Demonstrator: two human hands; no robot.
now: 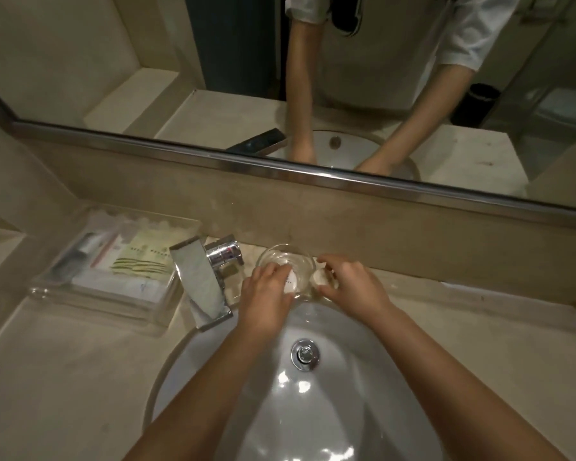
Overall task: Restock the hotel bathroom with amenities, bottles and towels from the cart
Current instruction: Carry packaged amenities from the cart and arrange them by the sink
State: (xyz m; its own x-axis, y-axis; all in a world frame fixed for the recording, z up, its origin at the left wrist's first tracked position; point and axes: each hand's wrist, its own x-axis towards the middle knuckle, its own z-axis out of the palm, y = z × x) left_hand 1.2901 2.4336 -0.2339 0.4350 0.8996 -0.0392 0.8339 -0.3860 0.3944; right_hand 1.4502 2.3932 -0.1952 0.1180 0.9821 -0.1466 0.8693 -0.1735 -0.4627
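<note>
At the far left a clear tray [97,307] sits on the tabletop [64,377], against the back wall. In it lie flat amenity packets [140,261], pale ones with green print, and beside them a darker tube-like item whose label is too blurred to read.

Just right of the tray stands a chrome faucet [207,281], its flat spout angled down toward the sink [330,420].

Next comes the left hand [266,294], reaching over the sink's back rim. Its fingers are curled down onto a round white soap [290,282] and hold it at the near left side of a glass dish [280,249]. The soap sits inside the dish. The dish itself stands on the tabletop between the faucet and the back wall ledge, just behind the sink.

At the dish's right rim the right hand [353,287] pinches a small pale piece [320,277] between thumb and curled fingers. What that piece is, I cannot tell. It is touching or just beside the dish.

Both forearms cross above the white sink, with the chrome drain [305,354] showing between them.

Above the ledge, the mirror [147,61] reflects the two arms, the white sleeves and the sink.
</note>
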